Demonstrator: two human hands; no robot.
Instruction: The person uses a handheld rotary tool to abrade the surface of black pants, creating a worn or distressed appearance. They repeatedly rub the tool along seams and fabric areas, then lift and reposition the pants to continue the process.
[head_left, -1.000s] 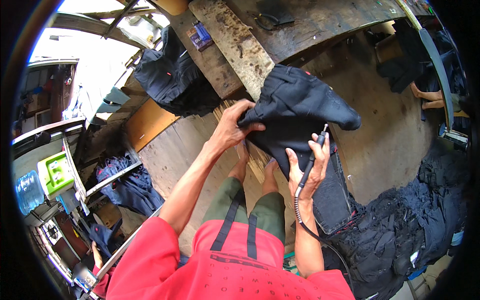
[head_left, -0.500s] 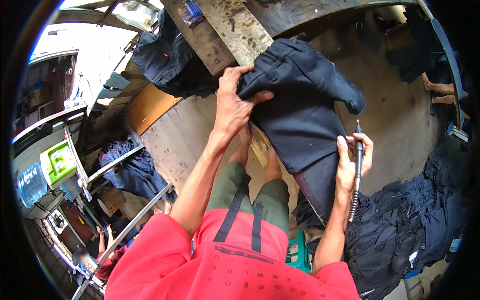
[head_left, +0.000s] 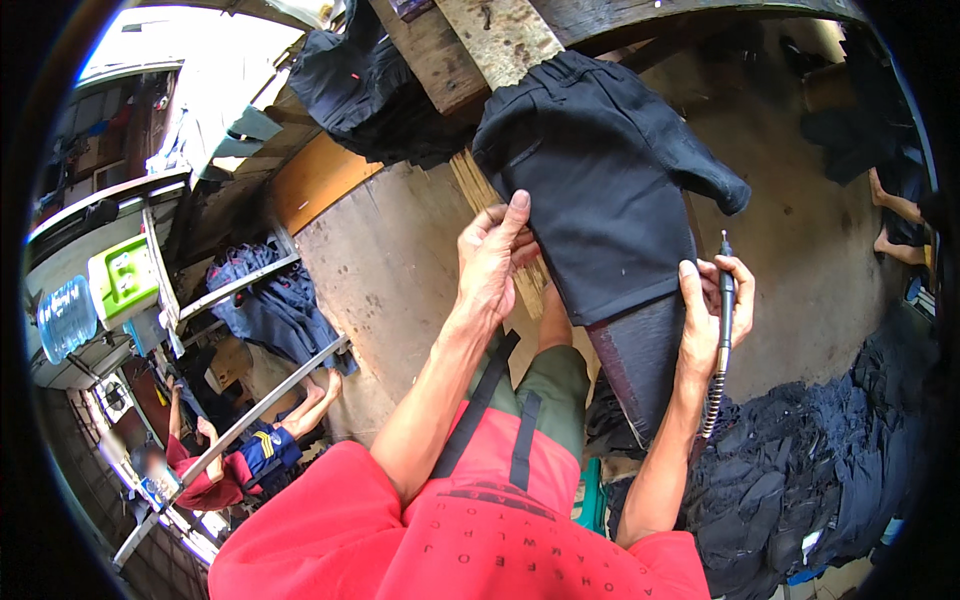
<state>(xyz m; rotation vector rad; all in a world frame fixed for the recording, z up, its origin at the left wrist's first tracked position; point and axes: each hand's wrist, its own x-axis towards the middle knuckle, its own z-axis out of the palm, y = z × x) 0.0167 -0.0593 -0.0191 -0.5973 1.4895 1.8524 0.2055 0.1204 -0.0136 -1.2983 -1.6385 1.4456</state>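
Note:
Black trousers [head_left: 600,190] are draped over a narrow dark board [head_left: 640,370] that points toward me. A small pale mark shows on the cloth. My left hand [head_left: 488,262] is at the left edge of the trousers, its thumb raised apart from half-curled fingers; the cloth does not look pulled there. In my right hand [head_left: 708,320] is a black pen-shaped handpiece [head_left: 726,300] with a thin tip upward and a spring-like sleeve at its lower end. The right thumb lies by the right edge of the cloth, and the tip stands clear of it.
Dark garments [head_left: 370,95] hang over the wooden bench [head_left: 500,45]. At right lies a big pile of black clothes [head_left: 820,460]. Blue clothes [head_left: 270,305] hang by a metal rail [head_left: 270,410] at left. A person [head_left: 220,470] sits beyond it; another's legs [head_left: 895,220] show far right.
My left hand has left the upper part of the trousers and come down along their left edge. The cloth there lies flatter. The right hand keeps the handpiece almost in place.

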